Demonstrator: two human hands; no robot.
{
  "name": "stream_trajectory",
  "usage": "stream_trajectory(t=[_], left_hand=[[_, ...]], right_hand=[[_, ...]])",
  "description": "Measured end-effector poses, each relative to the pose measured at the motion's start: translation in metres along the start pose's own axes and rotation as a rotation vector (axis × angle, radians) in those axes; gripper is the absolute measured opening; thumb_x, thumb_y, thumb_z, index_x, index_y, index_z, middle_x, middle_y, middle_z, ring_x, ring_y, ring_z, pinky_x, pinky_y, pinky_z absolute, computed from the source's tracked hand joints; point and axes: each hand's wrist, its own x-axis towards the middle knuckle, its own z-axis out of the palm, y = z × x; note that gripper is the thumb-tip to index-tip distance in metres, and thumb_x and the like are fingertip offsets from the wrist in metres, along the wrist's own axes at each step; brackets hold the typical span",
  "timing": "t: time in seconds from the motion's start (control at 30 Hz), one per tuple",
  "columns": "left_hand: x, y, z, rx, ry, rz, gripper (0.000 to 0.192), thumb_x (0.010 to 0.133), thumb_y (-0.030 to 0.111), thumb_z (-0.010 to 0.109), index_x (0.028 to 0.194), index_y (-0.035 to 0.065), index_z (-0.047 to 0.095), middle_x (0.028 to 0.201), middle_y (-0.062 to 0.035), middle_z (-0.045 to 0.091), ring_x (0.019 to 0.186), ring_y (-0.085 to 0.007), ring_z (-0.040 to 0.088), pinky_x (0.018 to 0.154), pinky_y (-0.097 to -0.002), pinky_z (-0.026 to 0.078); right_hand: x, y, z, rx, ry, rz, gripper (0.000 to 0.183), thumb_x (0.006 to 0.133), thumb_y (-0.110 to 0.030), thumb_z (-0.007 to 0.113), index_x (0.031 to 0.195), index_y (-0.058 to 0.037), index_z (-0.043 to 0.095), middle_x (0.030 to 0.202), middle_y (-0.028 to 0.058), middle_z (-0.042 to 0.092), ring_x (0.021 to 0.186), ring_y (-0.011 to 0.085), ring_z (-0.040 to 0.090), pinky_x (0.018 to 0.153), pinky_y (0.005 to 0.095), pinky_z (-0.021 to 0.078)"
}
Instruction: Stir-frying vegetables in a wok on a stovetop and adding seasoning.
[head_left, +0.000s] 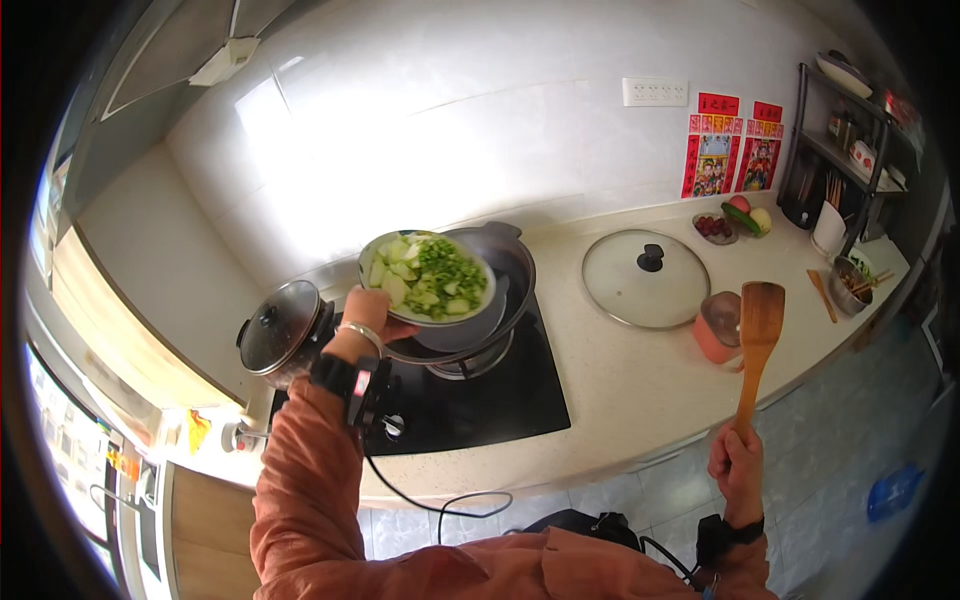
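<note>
My left hand grips the near rim of a light-coloured bowl, which is tilted above a dark wok. In the bowl lie pale green vegetable slices and a heap of finely chopped greens. The wok stands on a burner of the black glass gas hob, its inside partly hidden by the bowl. My right hand holds a wooden spatula by its handle, blade up, out in front of the counter's edge.
A lidded pot stands left of the wok. On the counter are a glass lid, a pink container, a dish of dark red fruit and a metal bowl. A shelf rack stands at right. A cable hangs before me.
</note>
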Motion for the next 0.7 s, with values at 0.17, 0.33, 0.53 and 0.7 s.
stream_trajectory(t=[0.17,0.33,0.53,0.7], left_hand=[[0.056,0.015,0.0,0.827,0.239,0.173,0.032,0.078,0.011,0.043,0.102,-0.0102,0.043,0.09,-0.0282,0.057,0.081,-0.0371,0.061,0.062,-0.0387,0.054],[0.041,0.031,0.041,1.181,0.426,0.276,0.028,0.077,0.009,0.049,0.099,-0.0059,0.043,0.091,-0.0276,0.058,0.082,-0.0383,0.06,0.071,-0.0399,0.049],[0.038,0.029,0.045,1.552,0.396,0.451,0.025,0.078,0.007,0.046,0.1,-0.0025,0.039,0.093,-0.0239,0.059,0.082,-0.0373,0.06,0.067,-0.04,0.05],[0.024,0.049,0.036,1.652,0.389,0.473,0.024,0.078,0.006,0.044,0.1,-0.0019,0.041,0.092,-0.0245,0.058,0.082,-0.0369,0.06,0.068,-0.0405,0.05]], right_hand=[[-0.003,0.002,-0.001,-0.019,0.071,0.004,0.008,0.082,-0.008,0.046,0.077,-0.0028,0.047,0.05,0.0028,0.041,0.036,0.0099,0.036,0.033,0.0225,0.0303],[-0.008,0.006,-0.007,-0.09,0.097,0.017,0.008,0.082,-0.008,0.046,0.076,-0.0021,0.049,0.05,0.0026,0.042,0.036,0.0095,0.037,0.034,0.0223,0.0307],[-0.007,0.007,-0.005,-0.193,0.074,0.075,0.006,0.08,-0.007,0.048,0.077,-0.002,0.051,0.05,0.0009,0.043,0.037,0.0078,0.036,0.034,0.0216,0.0298],[0.002,-0.003,0.021,-0.394,0.014,0.131,0.015,0.08,-0.007,0.05,0.092,0.0003,0.054,0.057,0.0003,0.047,0.044,0.0062,0.04,0.039,0.0197,0.0316]])
